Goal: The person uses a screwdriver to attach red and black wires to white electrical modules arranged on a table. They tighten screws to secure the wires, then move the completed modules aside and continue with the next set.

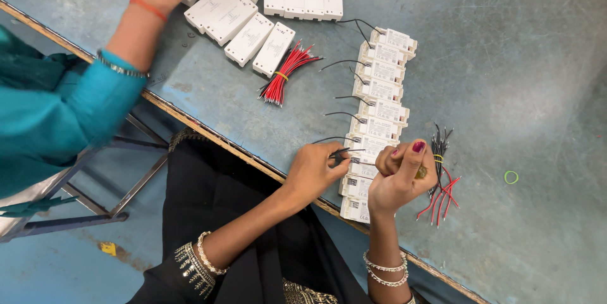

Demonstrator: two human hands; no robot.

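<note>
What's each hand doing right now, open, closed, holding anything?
Left hand: closed, pinching black wires.
Right hand: closed in a fist; contents cannot be told.

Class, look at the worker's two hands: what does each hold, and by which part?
The left hand pinches a thin black wire near its end. The right hand is closed; what it grips cannot be told.

Worn grey-blue table (518,57), blue floor (76,266), metal stool frame (95,206).

White modules (378,106); red wire bundle (284,74)
</note>
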